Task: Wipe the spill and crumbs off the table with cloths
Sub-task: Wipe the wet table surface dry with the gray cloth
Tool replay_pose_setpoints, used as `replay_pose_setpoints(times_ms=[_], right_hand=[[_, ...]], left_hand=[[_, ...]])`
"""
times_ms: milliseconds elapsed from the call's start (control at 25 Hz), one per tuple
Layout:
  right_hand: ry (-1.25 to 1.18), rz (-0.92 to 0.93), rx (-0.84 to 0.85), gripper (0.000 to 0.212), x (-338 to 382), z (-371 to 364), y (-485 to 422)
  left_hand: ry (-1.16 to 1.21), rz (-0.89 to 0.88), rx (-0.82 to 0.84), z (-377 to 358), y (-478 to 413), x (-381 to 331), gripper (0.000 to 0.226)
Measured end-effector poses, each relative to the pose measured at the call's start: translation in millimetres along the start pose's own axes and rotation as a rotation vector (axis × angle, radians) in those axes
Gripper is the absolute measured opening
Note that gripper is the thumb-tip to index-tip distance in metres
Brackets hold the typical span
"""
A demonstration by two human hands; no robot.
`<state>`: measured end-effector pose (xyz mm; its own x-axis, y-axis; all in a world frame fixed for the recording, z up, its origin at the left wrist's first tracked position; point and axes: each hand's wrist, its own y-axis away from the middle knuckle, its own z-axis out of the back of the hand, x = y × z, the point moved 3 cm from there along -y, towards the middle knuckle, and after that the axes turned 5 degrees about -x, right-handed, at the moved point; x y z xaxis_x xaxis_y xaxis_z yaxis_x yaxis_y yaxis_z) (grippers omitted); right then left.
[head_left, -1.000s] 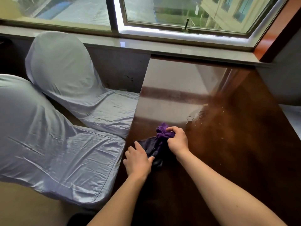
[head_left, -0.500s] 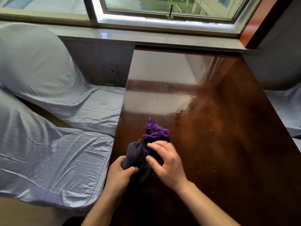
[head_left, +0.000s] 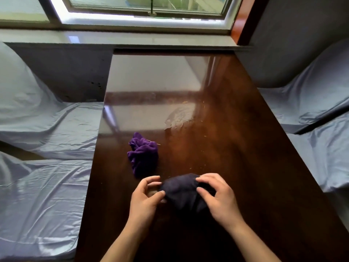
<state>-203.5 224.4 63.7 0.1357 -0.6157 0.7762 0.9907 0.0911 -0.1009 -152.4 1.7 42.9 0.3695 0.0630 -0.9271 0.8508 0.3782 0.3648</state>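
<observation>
We are holding the dark cloth [head_left: 181,191] at six o'clock on the table [head_left: 236,148], left hand [head_left: 145,197] pinching its left edge, right hand [head_left: 219,199] gripping its right. The purple cloth [head_left: 143,156] is lying loose at its ten o'clock, what seems the spill [head_left: 179,116] glistening toward twelve.

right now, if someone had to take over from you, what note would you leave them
Left hand: pinches the left edge of the dark cloth.
Right hand: fingers curled on the same cloth's right side. The cloth is bunched between both hands toward the near end of the table.
Purple cloth: crumpled on the table just beyond the left hand, with neither hand on it.
Spill: wet patch further out, toward the window, with crumbs scattered around it.
Done: cloths apart, dark one in hand.
Left: wipe up the spill and crumbs; neither has been wiped yet.
</observation>
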Motion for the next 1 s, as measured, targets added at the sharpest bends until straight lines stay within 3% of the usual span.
replay_pose_setpoints(times_ms=[80, 160, 280, 480, 680, 760, 1000], right_hand=[[0.442, 0.027, 0.069, 0.044, -26, 15, 10], [0.664, 0.134, 0.142, 0.06, -39, 12, 19], [0.704, 0.329, 0.293, 0.072, -40, -27, 25], [0.767, 0.406, 0.287, 0.066, -73, -24, 30], [0.849, -0.103, 0.099, 0.083, -98, 9, -40], [0.808, -0.168, 0.08, 0.082, -81, -12, -59], [0.743, 0.361, 0.302, 0.065, -39, -71, 27]], left_hand=[[-0.462, -0.358, -0.088, 4, -3, 3, 0.033], [-0.915, -0.623, -0.147, 5, -10, 13, 0.034], [-1.201, -0.474, -0.211, 10, -21, 33, 0.058], [-1.314, -0.416, -0.208, 13, -27, 54, 0.063], [-1.354, -0.399, -0.225, 12, -30, 54, 0.062], [-1.351, -0.394, -0.222, 13, -29, 53, 0.061], [-1.295, -0.395, -0.215, 14, -26, 47, 0.06]])
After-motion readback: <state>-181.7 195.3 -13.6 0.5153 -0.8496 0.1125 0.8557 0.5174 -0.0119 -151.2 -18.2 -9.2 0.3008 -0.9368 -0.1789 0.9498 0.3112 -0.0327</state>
